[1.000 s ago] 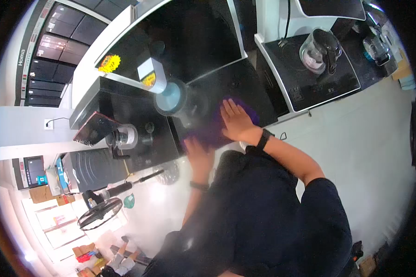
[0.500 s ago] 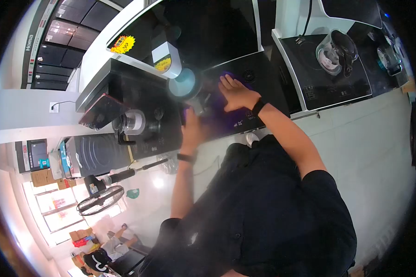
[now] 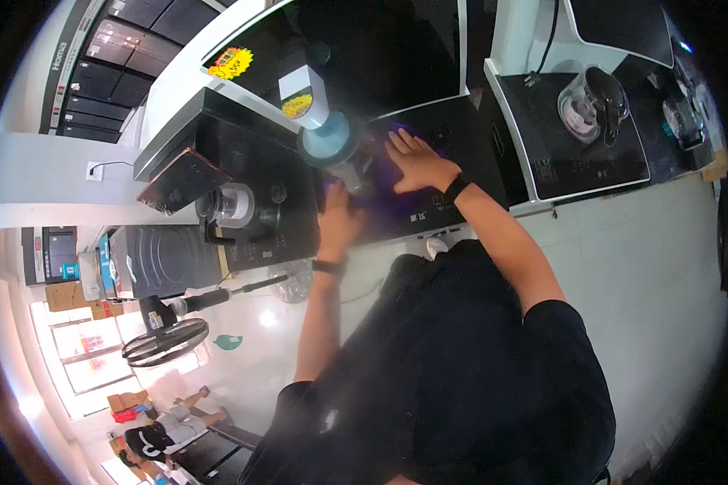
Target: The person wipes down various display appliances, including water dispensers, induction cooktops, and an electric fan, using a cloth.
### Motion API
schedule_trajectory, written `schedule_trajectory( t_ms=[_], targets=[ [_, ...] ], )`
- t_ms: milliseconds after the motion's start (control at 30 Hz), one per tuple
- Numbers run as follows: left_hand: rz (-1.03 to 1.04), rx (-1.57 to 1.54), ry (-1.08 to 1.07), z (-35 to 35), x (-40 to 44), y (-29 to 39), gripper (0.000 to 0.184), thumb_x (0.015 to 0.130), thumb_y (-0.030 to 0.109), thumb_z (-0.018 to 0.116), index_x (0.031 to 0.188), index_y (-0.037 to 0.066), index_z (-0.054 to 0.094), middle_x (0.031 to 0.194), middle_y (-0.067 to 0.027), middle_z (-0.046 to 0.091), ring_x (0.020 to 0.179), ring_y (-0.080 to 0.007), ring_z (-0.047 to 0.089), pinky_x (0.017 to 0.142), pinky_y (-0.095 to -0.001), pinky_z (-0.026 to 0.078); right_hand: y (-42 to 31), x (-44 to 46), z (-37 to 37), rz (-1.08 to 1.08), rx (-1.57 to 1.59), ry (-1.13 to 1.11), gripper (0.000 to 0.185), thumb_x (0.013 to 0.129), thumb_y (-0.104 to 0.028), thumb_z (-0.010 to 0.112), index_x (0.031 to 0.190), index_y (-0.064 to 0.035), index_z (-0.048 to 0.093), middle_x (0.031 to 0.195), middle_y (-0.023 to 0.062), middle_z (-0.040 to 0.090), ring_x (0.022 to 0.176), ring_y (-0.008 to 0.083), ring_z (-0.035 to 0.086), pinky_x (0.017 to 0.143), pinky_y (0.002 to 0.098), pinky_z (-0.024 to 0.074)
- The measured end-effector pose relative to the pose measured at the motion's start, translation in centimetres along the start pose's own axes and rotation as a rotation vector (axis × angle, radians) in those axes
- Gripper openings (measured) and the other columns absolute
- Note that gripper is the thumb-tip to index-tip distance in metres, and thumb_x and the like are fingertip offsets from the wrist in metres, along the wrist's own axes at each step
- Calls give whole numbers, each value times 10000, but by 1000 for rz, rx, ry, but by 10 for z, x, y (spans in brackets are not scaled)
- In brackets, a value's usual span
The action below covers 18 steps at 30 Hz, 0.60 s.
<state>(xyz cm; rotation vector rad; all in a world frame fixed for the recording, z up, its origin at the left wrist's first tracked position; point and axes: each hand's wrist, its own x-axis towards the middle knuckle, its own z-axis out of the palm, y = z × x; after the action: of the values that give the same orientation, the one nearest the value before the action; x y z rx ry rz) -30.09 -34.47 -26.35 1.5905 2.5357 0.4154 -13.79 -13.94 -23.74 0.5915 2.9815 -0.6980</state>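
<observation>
A dark purple cloth (image 3: 380, 206) lies spread on a black glass cooktop (image 3: 453, 129), its edges hard to make out. My right hand (image 3: 419, 166) rests flat on it with the fingers stretched out and the thumb apart. Nearer the cooktop's left side, my left hand (image 3: 340, 225) presses palm down on the cloth, its fingers slightly blurred. Just above my left hand stands a clear container with a light blue top (image 3: 328, 141), touching or close beside a white box with a yellow label (image 3: 303, 97).
Glass kettles stand on cooktops to the left (image 3: 233, 205) and right (image 3: 582, 109). A black fan (image 3: 166, 342) is at the lower left, near a dark curved panel (image 3: 170, 260). Farther off, a person (image 3: 174, 428) is at a bench. A tilted dark panel (image 3: 182, 179) stands at left.
Over the last second both hands have slid away from my body across the cooktop, along with the purple cloth. In the last half second they have barely moved; the view has shifted slightly.
</observation>
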Motion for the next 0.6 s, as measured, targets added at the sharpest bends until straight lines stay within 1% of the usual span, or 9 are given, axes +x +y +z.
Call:
schedule_trajectory(
  t_ms=[33,133,233,367,467,567,600],
  targets=[
    [-13,-18,2,-2,0,3,608,757,221,630,1337,120,475,1395,-149,475,1239,-356,496,930,-452,471,2,-1,6,-6,13,27,966,676,-407,715,1437,39,320,1531,263,231,1445,406,163,1159,453,209],
    [-39,-81,12,-11,5,9,636,747,201,634,1351,136,448,1342,-123,519,1198,-353,527,908,-465,473,6,1,21,-69,-2,193,934,618,-384,765,1365,48,405,1456,268,345,1379,440,287,1110,508,309],
    [-67,-96,-52,-22,11,12,678,731,188,640,1372,149,423,1334,-112,529,1179,-352,543,895,-500,465,7,-2,34,-82,-20,244,912,639,-371,748,1374,41,399,1472,263,328,1386,435,280,1111,515,303],
    [-146,-108,-109,-38,19,26,711,716,189,642,1389,162,415,1357,-102,520,1159,-358,561,900,-552,441,1,-8,41,-13,-38,218,886,664,-353,723,1387,36,388,1484,263,314,1391,430,276,1112,516,300],
    [-122,-151,-85,-16,26,8,714,722,202,642,1398,163,412,1376,-122,506,1150,-376,566,915,-586,420,-7,-15,35,2,-21,200,873,678,-336,711,1394,36,379,1487,266,308,1392,427,278,1114,508,296],
    [-119,-79,-67,-16,28,11,694,740,190,630,1399,163,414,1385,-147,493,1156,-392,558,941,-628,388,-6,-19,41,-27,-4,257,820,692,-304,694,1375,45,402,1465,269,340,1386,429,286,1110,507,300],
    [-107,-79,-106,-18,29,11,727,767,247,623,1435,156,353,1416,-146,462,1224,-382,499,958,-665,341,-8,-21,43,-16,-30,240,810,723,-326,675,1387,41,392,1477,270,319,1395,428,268,1113,508,293]
  ],
)
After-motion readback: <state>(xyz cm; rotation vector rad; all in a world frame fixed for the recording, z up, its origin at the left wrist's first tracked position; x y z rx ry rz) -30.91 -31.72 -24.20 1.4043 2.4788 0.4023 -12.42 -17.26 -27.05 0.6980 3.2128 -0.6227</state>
